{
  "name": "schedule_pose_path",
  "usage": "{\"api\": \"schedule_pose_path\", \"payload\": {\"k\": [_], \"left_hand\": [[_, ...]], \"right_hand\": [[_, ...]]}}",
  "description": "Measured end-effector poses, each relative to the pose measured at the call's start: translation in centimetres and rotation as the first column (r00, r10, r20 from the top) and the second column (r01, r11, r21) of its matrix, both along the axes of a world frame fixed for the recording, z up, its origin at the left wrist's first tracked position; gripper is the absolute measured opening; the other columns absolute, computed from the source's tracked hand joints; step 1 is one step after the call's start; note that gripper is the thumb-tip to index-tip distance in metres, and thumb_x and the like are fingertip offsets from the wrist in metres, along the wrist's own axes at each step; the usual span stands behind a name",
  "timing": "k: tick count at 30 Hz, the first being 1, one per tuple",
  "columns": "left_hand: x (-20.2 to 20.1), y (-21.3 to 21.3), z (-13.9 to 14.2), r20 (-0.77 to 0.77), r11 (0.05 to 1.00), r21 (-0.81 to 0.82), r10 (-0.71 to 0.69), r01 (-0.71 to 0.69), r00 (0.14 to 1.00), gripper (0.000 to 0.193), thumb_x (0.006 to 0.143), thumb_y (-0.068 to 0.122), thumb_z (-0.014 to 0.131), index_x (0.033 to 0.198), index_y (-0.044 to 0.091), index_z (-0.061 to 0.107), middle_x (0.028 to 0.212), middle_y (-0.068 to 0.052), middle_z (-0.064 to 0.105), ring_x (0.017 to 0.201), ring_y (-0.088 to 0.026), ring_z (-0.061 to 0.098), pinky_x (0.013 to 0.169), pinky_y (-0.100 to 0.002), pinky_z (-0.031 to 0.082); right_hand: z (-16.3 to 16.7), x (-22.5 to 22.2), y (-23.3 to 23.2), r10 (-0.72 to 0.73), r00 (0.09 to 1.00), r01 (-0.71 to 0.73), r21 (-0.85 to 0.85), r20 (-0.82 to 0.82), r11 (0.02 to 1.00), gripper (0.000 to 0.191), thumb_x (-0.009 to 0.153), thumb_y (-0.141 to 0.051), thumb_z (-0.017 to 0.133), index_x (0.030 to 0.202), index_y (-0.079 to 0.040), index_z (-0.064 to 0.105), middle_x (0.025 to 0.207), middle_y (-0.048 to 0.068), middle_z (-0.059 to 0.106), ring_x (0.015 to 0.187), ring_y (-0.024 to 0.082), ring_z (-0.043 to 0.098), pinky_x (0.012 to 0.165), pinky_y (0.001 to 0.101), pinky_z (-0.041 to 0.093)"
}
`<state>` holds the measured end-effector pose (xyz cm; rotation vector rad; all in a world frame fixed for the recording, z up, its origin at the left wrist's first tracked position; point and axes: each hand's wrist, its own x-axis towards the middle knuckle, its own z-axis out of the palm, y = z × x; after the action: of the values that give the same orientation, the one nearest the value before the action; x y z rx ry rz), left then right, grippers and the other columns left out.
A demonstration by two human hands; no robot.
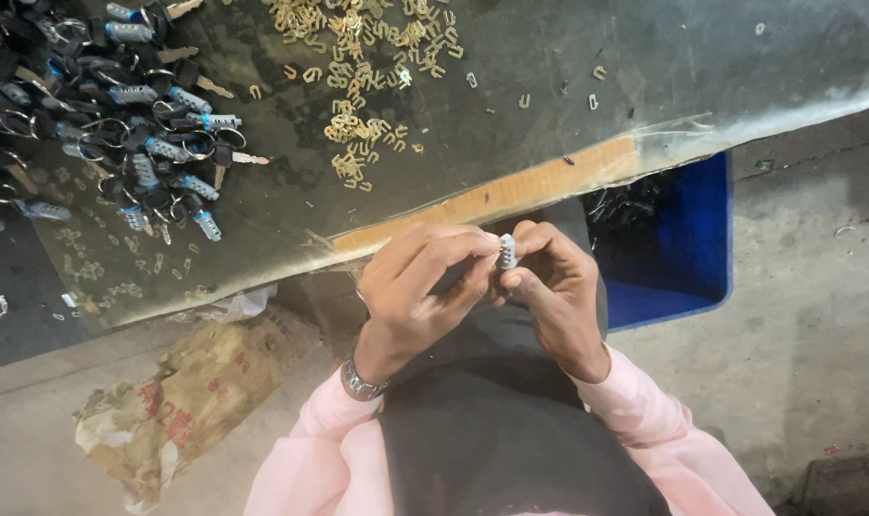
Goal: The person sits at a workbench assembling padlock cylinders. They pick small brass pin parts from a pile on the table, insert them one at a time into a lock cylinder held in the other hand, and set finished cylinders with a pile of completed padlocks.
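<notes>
My left hand (420, 282) and my right hand (554, 287) meet in front of the table edge, over my lap. Between their fingertips they pinch a small ribbed silver lock cylinder (507, 251), held upright. Left fingers curl over its left side; the right thumb and forefinger press its right side. A metal watch band sits on my left wrist (363, 380). Pink sleeves cover both forearms.
A dark worktable (511, 124) holds a heap of black-headed keys with rings and silver cylinders (119, 124) at the left and scattered small brass clips (363, 86) in the middle. A blue bin (683, 248) stands under the table's right end. A crumpled sack (186, 392) lies on the concrete floor.
</notes>
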<state>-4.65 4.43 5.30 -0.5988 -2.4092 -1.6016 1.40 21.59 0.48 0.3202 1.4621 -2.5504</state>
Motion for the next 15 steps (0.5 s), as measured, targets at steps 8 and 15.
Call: {"api": "schedule_pose_path", "payload": {"k": [8,15], "left_hand": [[-0.2,-0.6,0.3,0.027,0.996,0.011,-0.084,0.084,0.996,0.022,0.088,-0.002,0.082,0.106,0.006,0.071,0.101,-0.005,0.073,0.09,-0.019,0.073,0.074,-0.029,0.056],[0.1,-0.5,0.5,0.017,0.999,-0.004,-0.044,0.044,0.999,0.023,0.087,-0.001,0.082,0.106,0.007,0.07,0.099,-0.005,0.074,0.087,-0.018,0.074,0.072,-0.029,0.056]], "right_hand": [[0.5,-0.6,1.2,0.05,0.999,-0.046,0.151,-0.019,0.987,0.011,0.094,0.005,0.07,0.102,0.004,0.062,0.098,0.01,0.062,0.085,0.017,0.068,0.069,0.0272,0.057],[0.7,-0.5,1.2,0.062,0.997,-0.064,0.028,0.045,0.998,0.01,0.098,-0.002,0.069,0.102,0.003,0.062,0.096,0.01,0.062,0.081,0.018,0.068,0.065,0.0271,0.054]]}}
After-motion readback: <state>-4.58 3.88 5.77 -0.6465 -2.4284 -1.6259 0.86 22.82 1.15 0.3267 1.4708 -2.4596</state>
